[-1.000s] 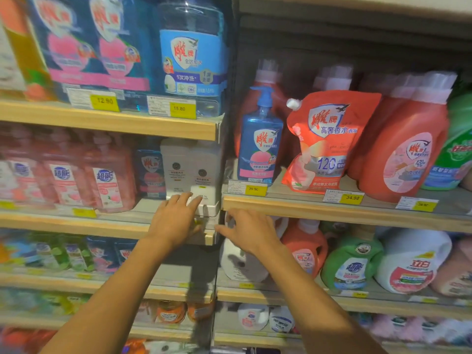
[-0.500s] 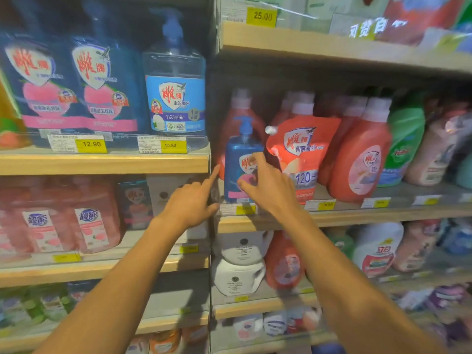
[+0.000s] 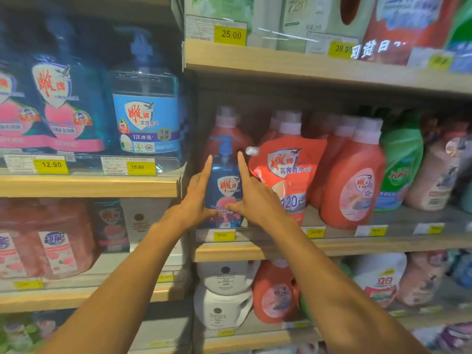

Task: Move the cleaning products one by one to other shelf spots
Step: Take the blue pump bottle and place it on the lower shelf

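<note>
A small blue pump bottle (image 3: 226, 185) with a red-and-white shield label stands upright at the left end of the middle right shelf (image 3: 339, 247). My left hand (image 3: 195, 200) presses its left side and my right hand (image 3: 255, 198) its right side. Both index fingers point up along the bottle, and the thumbs meet across its lower front. The bottle's base is hidden behind the thumbs and the shelf's price strip.
A red refill pouch (image 3: 288, 175) touches my right hand's side, with red jugs (image 3: 352, 182) and a green bottle (image 3: 401, 162) further right. A large clear blue pump bottle (image 3: 146, 111) stands on the upper left shelf. White jugs (image 3: 224, 290) sit below.
Both hands rose from the lower shelf edge to the blue pump bottle and closed in on its two sides. The view tilted upward.
</note>
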